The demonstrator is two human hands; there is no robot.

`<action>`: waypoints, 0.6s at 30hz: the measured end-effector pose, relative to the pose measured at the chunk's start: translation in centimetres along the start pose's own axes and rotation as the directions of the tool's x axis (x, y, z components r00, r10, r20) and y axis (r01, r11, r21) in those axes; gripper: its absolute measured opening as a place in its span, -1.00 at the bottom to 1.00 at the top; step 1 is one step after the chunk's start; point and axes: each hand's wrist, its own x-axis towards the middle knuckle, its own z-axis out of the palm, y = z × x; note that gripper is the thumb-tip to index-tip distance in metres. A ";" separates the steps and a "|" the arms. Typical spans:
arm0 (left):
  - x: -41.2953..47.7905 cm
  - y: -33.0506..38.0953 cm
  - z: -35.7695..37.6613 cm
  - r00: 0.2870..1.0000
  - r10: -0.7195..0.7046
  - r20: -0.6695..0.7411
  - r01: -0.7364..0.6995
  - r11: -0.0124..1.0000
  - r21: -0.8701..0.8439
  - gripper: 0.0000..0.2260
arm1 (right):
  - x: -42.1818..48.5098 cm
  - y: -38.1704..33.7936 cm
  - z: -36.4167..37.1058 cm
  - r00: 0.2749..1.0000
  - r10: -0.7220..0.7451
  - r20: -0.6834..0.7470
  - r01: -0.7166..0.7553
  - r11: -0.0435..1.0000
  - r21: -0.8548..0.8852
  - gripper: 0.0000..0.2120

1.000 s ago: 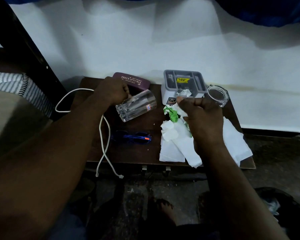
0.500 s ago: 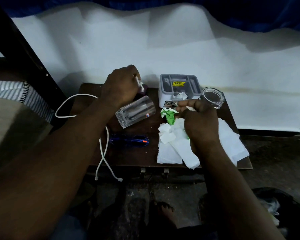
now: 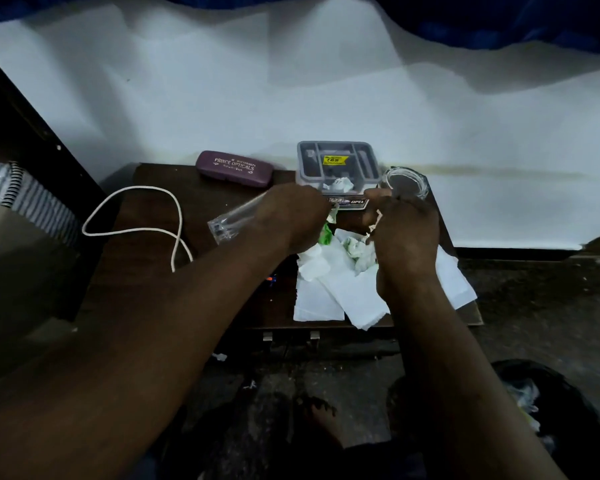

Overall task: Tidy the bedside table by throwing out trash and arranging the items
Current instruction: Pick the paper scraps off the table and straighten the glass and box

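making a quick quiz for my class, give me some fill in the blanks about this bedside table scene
1. The left hand grips a clear drinking ____, tilted sideways.
2. The sticker in the grey box is ____.
3. The glasses case is ____ in colour.
4. The white cable lies on the ____ side of the table.

Missing words: glass; yellow; purple; left
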 end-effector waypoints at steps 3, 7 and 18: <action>0.1 0.7 0.1 1.000 0.023 0.019 -0.023 0.999 0.028 -0.77 | 0.1 0.0 -0.5 1.000 0.010 0.015 -0.010 1.000 -0.006 -0.74; 0.5 0.9 0.1 1.000 0.019 0.019 -0.018 1.000 -0.008 -0.78 | 0.2 0.2 -0.9 0.999 0.042 0.009 -0.043 0.999 0.029 -0.81; 0.1 -0.3 -2.2 0.954 -0.289 -0.085 0.164 0.735 -0.658 -0.71 | 0.0 -0.1 -1.2 0.998 0.065 0.016 -0.067 0.990 0.124 -0.78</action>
